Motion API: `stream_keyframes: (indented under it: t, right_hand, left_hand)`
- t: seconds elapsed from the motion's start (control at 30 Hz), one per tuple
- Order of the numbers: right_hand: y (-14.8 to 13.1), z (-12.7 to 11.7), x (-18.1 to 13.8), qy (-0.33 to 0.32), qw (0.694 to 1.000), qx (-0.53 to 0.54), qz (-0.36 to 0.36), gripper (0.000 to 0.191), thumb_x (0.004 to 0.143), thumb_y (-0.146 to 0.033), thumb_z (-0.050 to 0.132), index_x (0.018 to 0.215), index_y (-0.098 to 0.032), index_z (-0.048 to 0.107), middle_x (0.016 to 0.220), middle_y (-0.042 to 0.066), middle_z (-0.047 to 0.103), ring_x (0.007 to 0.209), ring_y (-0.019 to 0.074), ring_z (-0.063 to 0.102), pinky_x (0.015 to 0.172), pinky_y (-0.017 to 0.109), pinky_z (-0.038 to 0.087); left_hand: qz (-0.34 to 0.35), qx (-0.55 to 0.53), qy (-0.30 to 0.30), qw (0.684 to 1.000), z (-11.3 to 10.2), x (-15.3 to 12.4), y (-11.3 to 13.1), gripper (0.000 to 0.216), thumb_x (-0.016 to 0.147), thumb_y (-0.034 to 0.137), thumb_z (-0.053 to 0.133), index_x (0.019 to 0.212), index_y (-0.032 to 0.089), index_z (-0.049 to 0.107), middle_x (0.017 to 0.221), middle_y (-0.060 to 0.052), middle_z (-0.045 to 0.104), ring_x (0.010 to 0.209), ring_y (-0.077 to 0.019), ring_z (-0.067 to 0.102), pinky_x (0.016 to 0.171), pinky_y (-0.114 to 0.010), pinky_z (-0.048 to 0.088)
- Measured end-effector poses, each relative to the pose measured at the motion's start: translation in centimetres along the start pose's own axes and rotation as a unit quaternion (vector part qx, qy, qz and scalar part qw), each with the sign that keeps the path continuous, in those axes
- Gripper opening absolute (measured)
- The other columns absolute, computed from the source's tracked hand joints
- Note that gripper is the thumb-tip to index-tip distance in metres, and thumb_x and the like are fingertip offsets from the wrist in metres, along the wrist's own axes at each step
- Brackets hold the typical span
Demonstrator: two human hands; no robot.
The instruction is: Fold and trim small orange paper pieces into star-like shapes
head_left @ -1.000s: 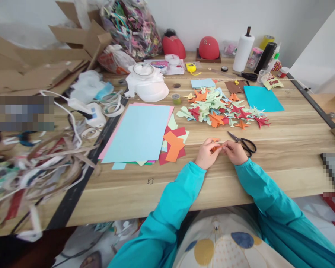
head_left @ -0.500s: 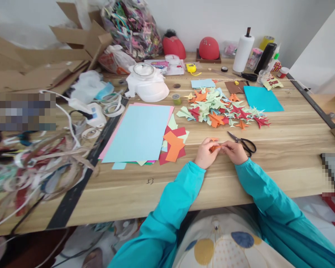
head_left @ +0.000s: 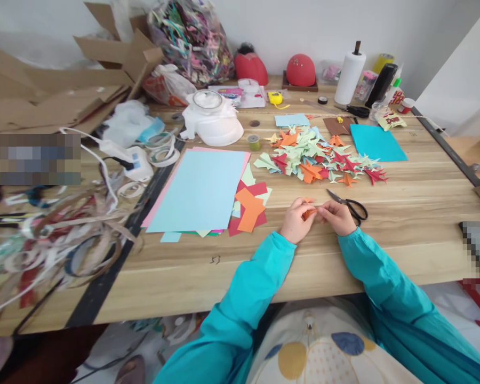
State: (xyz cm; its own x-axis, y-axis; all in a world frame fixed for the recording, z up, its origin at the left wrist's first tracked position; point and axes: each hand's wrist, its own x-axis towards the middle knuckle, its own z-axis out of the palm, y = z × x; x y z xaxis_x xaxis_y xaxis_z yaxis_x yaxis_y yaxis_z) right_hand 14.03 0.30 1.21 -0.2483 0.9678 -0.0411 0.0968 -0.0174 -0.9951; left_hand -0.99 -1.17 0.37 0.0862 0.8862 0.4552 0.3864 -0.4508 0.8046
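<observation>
Between my two hands is a small piece of folded orange paper (head_left: 309, 213), partly covered by the fingers. My left hand (head_left: 297, 221) is closed around it, and an orange tip pokes out above the fingers. The fingertips of my right hand (head_left: 337, 217) pinch its right end. Black-handled scissors (head_left: 350, 205) lie just beyond my right hand, blades pointing away to the left. Behind my hands spreads a heap of folded paper shapes (head_left: 310, 152) in green, orange, red and blue. Orange cut paper (head_left: 250, 210) lies to the left over red and green scraps.
A stack of coloured sheets with light blue paper (head_left: 196, 192) on top lies left. A turquoise sheet (head_left: 378, 142) is at the back right. Tangled ribbons (head_left: 64, 250) and a power strip (head_left: 134, 164) crowd the far left. A white cap (head_left: 216, 125) stands behind the stack.
My hands stay in nearly the same place, still holding the folded orange paper; the fingers have shifted slightly. The whole view has moved a little.
</observation>
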Motion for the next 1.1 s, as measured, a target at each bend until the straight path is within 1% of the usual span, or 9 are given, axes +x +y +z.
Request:
stream_keyframes:
  t: [0.23,0.33,0.43,0.5,0.6,0.77,0.93,1.0,1.1]
  right_hand:
    - [0.3,0.0,0.3,-0.045,0.982,0.157,0.097,0.038,0.058,-0.050,0.070,0.061,-0.017,0.052,0.052,-0.001,0.056,0.042,0.0095,0.050,0.042,0.023,0.041]
    - [0.2,-0.3,0.4,-0.015,0.983,0.162,0.089,0.036,0.062,-0.049,0.067,0.061,-0.017,0.050,0.050,-0.002,0.053,0.042,0.0098,0.050,0.042,0.024,0.041]
    - [0.0,-0.7,0.5,0.020,0.984,0.159,0.079,0.034,0.062,-0.047,0.067,0.062,-0.018,0.050,0.049,-0.002,0.052,0.041,0.0097,0.049,0.041,0.023,0.040]
    - [-0.1,-0.7,0.5,0.025,0.984,0.156,0.082,0.034,0.061,-0.047,0.069,0.063,-0.017,0.052,0.050,-0.002,0.054,0.042,0.0095,0.050,0.041,0.023,0.040]
    - [-0.2,-0.4,0.3,0.010,0.988,0.131,0.082,0.035,0.058,-0.047,0.072,0.066,-0.016,0.057,0.051,-0.002,0.057,0.043,0.0094,0.051,0.044,0.023,0.043]
    - [-0.4,0.4,-0.1,-0.019,0.996,0.074,0.050,0.035,0.061,-0.049,0.069,0.066,-0.015,0.060,0.054,0.000,0.060,0.045,0.0093,0.053,0.048,0.025,0.047]
    - [-0.4,0.3,-0.2,-0.024,0.996,0.073,0.045,0.035,0.062,-0.049,0.068,0.066,-0.015,0.060,0.054,0.000,0.061,0.045,0.0097,0.053,0.048,0.025,0.047]
    - [-0.3,0.1,-0.1,-0.019,0.996,0.074,0.043,0.036,0.062,-0.050,0.068,0.066,-0.016,0.060,0.055,0.000,0.061,0.045,0.0100,0.053,0.048,0.025,0.046]
    - [-0.4,-0.2,-0.1,0.013,0.998,0.059,0.024,0.035,0.064,-0.050,0.066,0.069,-0.016,0.059,0.055,0.000,0.060,0.046,0.0106,0.054,0.049,0.025,0.046]
  left_hand:
    - [-0.033,-0.071,-0.004,0.997,-0.1,0.1,0.3,0.006,0.074,0.019,0.061,0.077,0.016,0.065,0.094,-0.008,0.060,0.094,-0.0167,0.057,0.079,-0.031,0.047]
    - [-0.065,-0.090,0.003,0.994,-0.1,0.2,0.1,0.005,0.073,0.020,0.062,0.075,0.016,0.065,0.095,-0.008,0.060,0.090,-0.0162,0.058,0.073,-0.029,0.047]
    - [-0.091,-0.107,0.015,0.990,-0.1,0.2,-0.1,0.006,0.072,0.021,0.063,0.074,0.016,0.065,0.095,-0.008,0.061,0.090,-0.0163,0.058,0.074,-0.029,0.047]
    - [-0.100,-0.116,0.018,0.988,-0.1,0.3,-0.2,0.007,0.071,0.021,0.064,0.075,0.016,0.065,0.094,-0.008,0.061,0.092,-0.0168,0.057,0.076,-0.029,0.046]
    - [-0.109,-0.118,0.010,0.987,-0.2,0.3,-0.1,0.009,0.072,0.023,0.063,0.077,0.016,0.066,0.094,-0.008,0.061,0.090,-0.0167,0.058,0.071,-0.028,0.047]
    - [-0.086,-0.110,0.006,0.990,-0.2,0.3,0.1,0.012,0.074,0.025,0.062,0.081,0.017,0.068,0.092,-0.008,0.061,0.091,-0.0174,0.058,0.070,-0.027,0.048]
    - [-0.069,-0.092,0.001,0.993,-0.1,0.1,0.1,0.013,0.075,0.023,0.061,0.084,0.017,0.068,0.094,-0.008,0.060,0.089,-0.0162,0.058,0.069,-0.027,0.049]
    - [-0.059,-0.080,0.001,0.995,-0.1,0.0,0.1,0.012,0.076,0.022,0.060,0.084,0.017,0.067,0.095,-0.008,0.060,0.088,-0.0159,0.058,0.069,-0.027,0.049]
    - [-0.022,-0.044,0.004,0.999,-0.1,-0.1,0.1,0.012,0.075,0.020,0.060,0.085,0.017,0.067,0.095,-0.008,0.059,0.088,-0.0157,0.057,0.075,-0.030,0.049]
